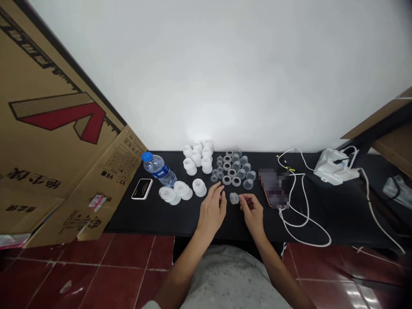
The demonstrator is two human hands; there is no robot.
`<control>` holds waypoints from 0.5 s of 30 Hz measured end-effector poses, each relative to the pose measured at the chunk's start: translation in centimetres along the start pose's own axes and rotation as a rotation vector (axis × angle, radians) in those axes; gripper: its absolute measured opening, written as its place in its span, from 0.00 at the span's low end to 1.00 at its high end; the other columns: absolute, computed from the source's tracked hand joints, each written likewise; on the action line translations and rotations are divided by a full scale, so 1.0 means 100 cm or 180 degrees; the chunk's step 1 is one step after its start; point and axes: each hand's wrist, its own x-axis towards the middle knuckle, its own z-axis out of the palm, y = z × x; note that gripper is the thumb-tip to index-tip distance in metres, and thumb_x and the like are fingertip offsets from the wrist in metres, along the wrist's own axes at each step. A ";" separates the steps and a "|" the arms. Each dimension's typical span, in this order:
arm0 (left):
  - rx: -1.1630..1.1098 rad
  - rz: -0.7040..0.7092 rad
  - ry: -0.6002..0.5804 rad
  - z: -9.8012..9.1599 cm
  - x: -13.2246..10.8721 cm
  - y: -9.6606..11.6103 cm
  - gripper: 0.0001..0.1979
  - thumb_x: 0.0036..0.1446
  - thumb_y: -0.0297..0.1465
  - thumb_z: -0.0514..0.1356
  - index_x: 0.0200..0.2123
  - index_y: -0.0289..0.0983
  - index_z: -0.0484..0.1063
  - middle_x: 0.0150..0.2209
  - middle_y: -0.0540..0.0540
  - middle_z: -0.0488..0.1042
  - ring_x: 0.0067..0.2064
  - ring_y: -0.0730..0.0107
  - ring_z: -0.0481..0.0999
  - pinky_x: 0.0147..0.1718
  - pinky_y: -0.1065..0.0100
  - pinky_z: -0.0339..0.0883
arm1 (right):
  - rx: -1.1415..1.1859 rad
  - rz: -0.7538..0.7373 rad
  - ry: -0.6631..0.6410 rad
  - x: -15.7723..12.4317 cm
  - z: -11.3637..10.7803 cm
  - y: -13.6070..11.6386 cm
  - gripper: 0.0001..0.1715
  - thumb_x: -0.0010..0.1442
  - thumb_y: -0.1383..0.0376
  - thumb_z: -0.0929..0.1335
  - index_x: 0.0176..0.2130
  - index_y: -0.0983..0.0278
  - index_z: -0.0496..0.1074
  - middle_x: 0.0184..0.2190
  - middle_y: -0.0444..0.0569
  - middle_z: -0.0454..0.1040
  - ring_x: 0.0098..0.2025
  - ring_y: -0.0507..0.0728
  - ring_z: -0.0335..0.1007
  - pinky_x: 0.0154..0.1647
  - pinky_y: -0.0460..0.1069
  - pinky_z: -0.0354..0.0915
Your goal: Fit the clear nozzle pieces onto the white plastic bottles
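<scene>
Pinching a small clear plastic cap (234, 198) in right fingers (243, 200); left fingers (222, 201) released.

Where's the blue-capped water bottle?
In the head view, the water bottle is on the left of the black table, just above the black gadget and left of the white plastic pieces.

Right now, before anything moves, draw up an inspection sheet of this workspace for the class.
surface: black table
job's things: white plastic caps, clear plastic cups, translucent rings
clutter: water bottle, dark handheld device, blurred phone
hands: right hand pinches a small clear plastic cup; left hand beside it, holding nothing
cables: white cable by a white charger
surroundings: cardboard sheet, white wall, red tile floor
</scene>
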 end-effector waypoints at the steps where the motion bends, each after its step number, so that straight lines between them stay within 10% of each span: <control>1: 0.0191 -0.0062 0.0033 -0.003 0.012 0.006 0.16 0.77 0.32 0.53 0.62 0.40 0.73 0.68 0.35 0.71 0.57 0.53 0.83 0.51 0.54 0.82 | 0.0023 -0.0004 0.0002 0.000 0.000 -0.001 0.18 0.68 0.49 0.74 0.41 0.61 0.79 0.29 0.45 0.76 0.28 0.55 0.70 0.30 0.49 0.69; 7: 0.1018 -0.0520 0.0027 -0.005 0.076 0.023 0.18 0.77 0.35 0.51 0.59 0.31 0.72 0.74 0.23 0.58 0.45 0.51 0.87 0.45 0.53 0.80 | 0.0112 -0.0041 0.0034 0.000 -0.001 0.000 0.17 0.68 0.50 0.74 0.40 0.61 0.79 0.30 0.46 0.77 0.28 0.55 0.70 0.30 0.49 0.69; 15: 0.1582 -0.0723 -0.0174 0.008 0.105 0.018 0.16 0.76 0.31 0.51 0.49 0.25 0.75 0.61 0.22 0.70 0.41 0.49 0.86 0.40 0.55 0.78 | 0.0262 -0.0039 0.0018 0.000 -0.001 -0.001 0.18 0.67 0.49 0.74 0.39 0.61 0.79 0.30 0.46 0.78 0.28 0.55 0.70 0.30 0.49 0.69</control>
